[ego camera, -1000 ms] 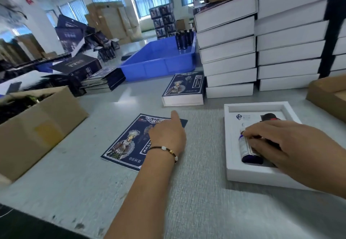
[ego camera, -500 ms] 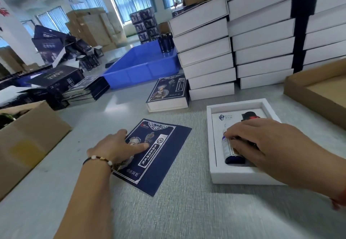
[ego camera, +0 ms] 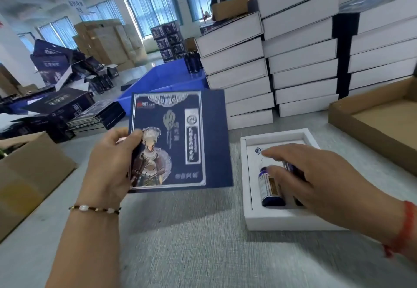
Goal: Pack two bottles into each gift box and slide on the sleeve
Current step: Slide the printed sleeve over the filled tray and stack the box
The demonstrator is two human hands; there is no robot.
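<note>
holding the dark blue sleeve [ego camera: 180,140] upright above the counter [ego camera: 191,242], pinched at its near-left edge by the left hand [ego camera: 112,161], thumb on the printed face. reaching over the open white gift box [ego camera: 279,220] with the right hand [ego camera: 320,179], fingers loosely spread, gripping nothing. lying under those fingers, in the box: one bottle [ego camera: 269,186] showing, a second mostly hidden.

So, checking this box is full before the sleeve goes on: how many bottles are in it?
2. One bottle lies in the left slot of the white gift box; the second bottle lies beside it, mostly hidden under the right hand.
</note>
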